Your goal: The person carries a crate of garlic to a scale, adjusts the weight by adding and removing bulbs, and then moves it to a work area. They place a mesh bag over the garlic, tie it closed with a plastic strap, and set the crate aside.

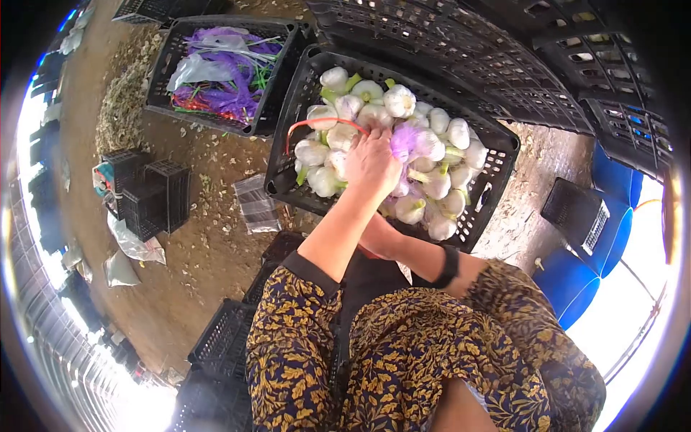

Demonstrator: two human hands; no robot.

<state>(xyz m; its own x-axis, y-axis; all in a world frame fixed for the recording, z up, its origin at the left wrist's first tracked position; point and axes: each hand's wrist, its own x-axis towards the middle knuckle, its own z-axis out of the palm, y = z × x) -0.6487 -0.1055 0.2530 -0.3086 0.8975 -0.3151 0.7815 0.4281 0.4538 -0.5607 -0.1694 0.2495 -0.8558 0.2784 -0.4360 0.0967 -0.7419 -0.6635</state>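
Note:
A black plastic crate [495, 162] in front of me is heaped with white garlic bulbs [399, 101] with short green stems. My left hand [371, 164] lies over the middle of the heap, its fingers bent closed at a purple mesh bag [407, 142] that has garlic in it. A thin red strip [317, 121] curves out from its fingertips to the left. My right hand [379, 236] is at the near side of the crate, crossing under my left forearm. Its fingers are hidden. A bit of red shows beside it.
A second crate [155, 90] with purple and red mesh bags stands at upper left. Tall black crates [461, 54] rise behind the garlic. Blue barrels [576, 284] stand at right. More crates [155, 201], plastic sheets and garlic peelings lie on the dirt floor [209, 266].

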